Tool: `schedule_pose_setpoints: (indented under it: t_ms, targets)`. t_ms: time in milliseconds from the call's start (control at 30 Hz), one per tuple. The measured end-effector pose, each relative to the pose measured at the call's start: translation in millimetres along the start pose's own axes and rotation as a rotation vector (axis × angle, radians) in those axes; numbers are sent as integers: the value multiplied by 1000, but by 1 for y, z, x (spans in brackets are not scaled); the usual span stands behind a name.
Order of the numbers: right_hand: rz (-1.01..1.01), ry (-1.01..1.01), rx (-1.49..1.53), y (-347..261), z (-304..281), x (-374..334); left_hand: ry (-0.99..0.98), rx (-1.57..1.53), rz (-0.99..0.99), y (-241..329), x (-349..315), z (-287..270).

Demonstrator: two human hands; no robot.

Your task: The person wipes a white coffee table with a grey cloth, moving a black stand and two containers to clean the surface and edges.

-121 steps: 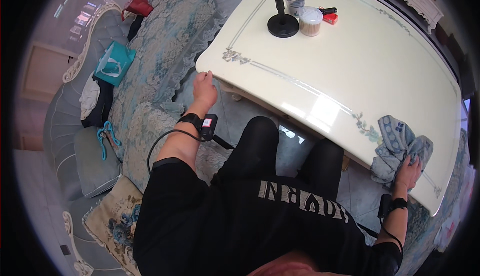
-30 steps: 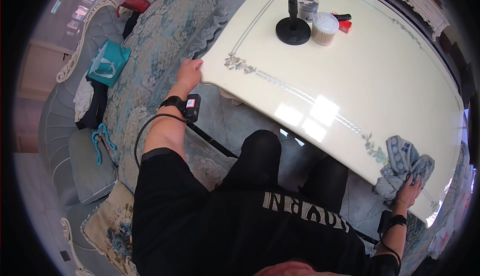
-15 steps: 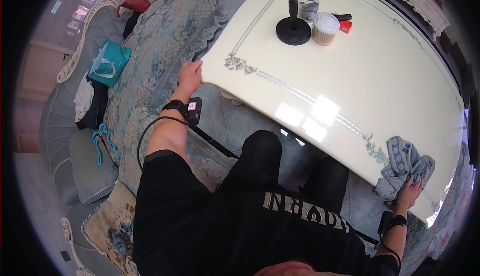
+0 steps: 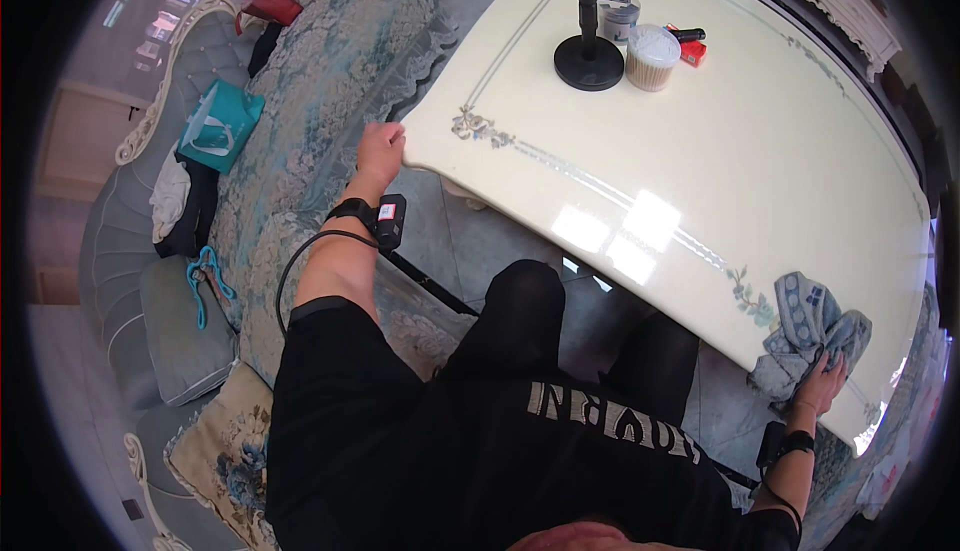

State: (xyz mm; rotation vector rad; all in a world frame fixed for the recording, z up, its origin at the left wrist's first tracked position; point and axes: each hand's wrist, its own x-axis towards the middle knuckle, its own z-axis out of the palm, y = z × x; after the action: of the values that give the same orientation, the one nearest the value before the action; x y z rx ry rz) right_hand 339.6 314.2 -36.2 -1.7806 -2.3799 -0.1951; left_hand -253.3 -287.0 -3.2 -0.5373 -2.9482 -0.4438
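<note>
My left hand (image 4: pixel 381 154) is closed at the left corner of a glossy cream table (image 4: pixel 560 81), its curled fingers against the edge. At the table's near right end, a crumpled blue-grey patterned cloth (image 4: pixel 803 313) lies bunched on the top, partly over the border. My right hand (image 4: pixel 822 385) rests on the cloth's near side with its fingers gripping the fabric. Part of the right hand's grip is hidden in the folds.
A black stand (image 4: pixel 589 63) with a round base stands on the table beside a tub of cotton swabs (image 4: pixel 653 59), another round container (image 4: pixel 619 17) and a small red box (image 4: pixel 692 52). To the left, a patterned sofa (image 4: pixel 320 61) holds a teal bag (image 4: pixel 220 126) and cushions (image 4: pixel 188 326).
</note>
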Motion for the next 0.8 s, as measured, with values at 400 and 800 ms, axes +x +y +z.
schedule_pose_setpoints:
  t_ms: [400, 800]
  targets:
    - [-8, 3, 15, 0, 0, 0, 123, -104, 22, 0, -4, 2]
    - [-31, 12, 20, 3, 5, 2, 379, -78, 82, 4, -21, 23]
